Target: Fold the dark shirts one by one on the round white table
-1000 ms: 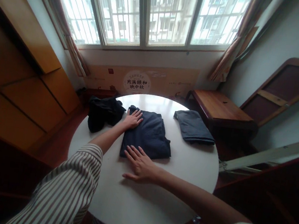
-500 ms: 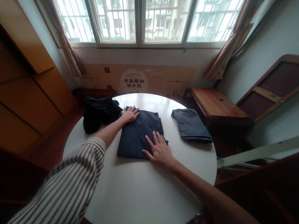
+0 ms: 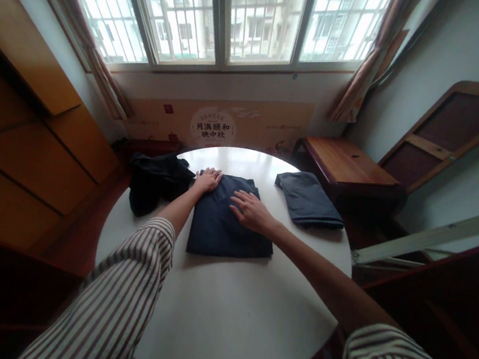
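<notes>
In the middle of the round white table (image 3: 205,304) lies a folded dark blue garment (image 3: 223,236), roughly square. My left hand (image 3: 208,180) rests open on its far left corner, fingers stretched out. Over the garment's upper right part is my right hand (image 3: 251,209), its fingers apart and holding nothing; whether it touches the cloth I cannot tell. To the right sits another folded dark garment (image 3: 309,200), greyer in tone. A black garment (image 3: 157,180) is heaped on the table's left side, beside my left forearm.
A low wooden table (image 3: 348,161) stands beyond the white table at the right. Wooden cabinets (image 3: 15,173) line the left. Behind is a barred window (image 3: 260,23) with curtains, above a printed panel (image 3: 211,123). A pale beam (image 3: 435,237) slants on the right.
My right hand has moved up and slightly left over the garment, from its lower right edge. My left hand stays at the far left corner.
</notes>
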A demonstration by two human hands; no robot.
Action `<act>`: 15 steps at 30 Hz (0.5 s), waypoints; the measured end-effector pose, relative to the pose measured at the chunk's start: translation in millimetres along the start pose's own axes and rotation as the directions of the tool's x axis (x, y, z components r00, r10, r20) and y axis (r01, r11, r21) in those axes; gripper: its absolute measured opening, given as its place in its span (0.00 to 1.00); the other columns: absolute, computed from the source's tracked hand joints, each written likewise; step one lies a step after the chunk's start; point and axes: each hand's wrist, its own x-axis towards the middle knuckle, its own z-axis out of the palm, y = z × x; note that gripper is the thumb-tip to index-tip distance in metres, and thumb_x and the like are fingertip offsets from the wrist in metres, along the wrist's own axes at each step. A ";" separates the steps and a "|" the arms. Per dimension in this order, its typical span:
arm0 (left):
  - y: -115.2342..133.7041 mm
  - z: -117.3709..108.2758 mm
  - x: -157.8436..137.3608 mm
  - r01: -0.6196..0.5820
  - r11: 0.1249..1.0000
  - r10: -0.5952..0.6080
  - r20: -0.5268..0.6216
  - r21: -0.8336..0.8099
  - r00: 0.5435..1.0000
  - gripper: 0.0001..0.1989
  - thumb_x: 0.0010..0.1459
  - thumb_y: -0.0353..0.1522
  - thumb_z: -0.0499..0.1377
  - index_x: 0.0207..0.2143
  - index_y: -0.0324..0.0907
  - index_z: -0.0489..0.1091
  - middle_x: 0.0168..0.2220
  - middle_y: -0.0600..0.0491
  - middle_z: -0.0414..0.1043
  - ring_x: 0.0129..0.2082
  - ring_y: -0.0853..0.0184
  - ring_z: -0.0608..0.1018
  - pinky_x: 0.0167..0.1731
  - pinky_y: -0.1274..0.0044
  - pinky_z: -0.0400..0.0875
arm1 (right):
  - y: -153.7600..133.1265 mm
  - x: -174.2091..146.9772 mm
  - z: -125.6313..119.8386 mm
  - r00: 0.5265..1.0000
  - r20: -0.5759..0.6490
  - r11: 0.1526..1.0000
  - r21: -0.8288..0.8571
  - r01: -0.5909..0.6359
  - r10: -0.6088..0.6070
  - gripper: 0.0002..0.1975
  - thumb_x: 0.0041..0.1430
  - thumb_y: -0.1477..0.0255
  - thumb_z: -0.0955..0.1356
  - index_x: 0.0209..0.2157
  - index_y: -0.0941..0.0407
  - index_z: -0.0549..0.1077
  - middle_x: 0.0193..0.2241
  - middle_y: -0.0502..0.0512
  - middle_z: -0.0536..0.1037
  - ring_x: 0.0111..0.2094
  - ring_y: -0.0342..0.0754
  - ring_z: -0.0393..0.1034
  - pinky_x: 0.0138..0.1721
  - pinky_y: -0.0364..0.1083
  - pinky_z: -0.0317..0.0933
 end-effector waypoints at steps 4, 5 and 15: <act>1.3 1.7 -1.4 -0.012 1.000 0.012 -0.026 -0.002 1.000 0.29 0.70 0.46 0.36 0.68 0.50 0.53 0.70 0.47 0.49 0.70 0.52 0.50 0.63 0.46 0.42 | 21.6 29.0 25.5 0.989 0.133 0.998 -0.027 -0.065 0.068 0.30 0.70 0.53 0.55 0.67 0.51 0.58 0.69 0.56 0.52 0.69 0.62 0.42 0.66 0.63 0.39; 1.2 2.1 -1.6 -0.011 1.000 0.011 -0.027 -0.004 1.000 0.29 0.70 0.46 0.36 0.68 0.50 0.53 0.70 0.47 0.49 0.70 0.52 0.50 0.63 0.46 0.42 | 27.8 30.2 30.7 0.982 0.140 0.991 -0.028 -0.127 0.130 0.32 0.69 0.51 0.54 0.68 0.51 0.56 0.70 0.56 0.50 0.70 0.63 0.41 0.66 0.63 0.39; 30.4 -13.4 -28.1 -0.101 0.991 0.119 -0.215 0.092 0.969 0.25 0.68 0.30 0.41 0.64 0.38 0.61 0.70 0.44 0.50 0.71 0.55 0.47 0.66 0.52 0.35 | 56.5 24.8 41.1 0.923 0.076 0.926 -0.003 -0.377 0.376 0.33 0.70 0.57 0.51 0.69 0.62 0.52 0.70 0.60 0.49 0.70 0.57 0.42 0.67 0.54 0.40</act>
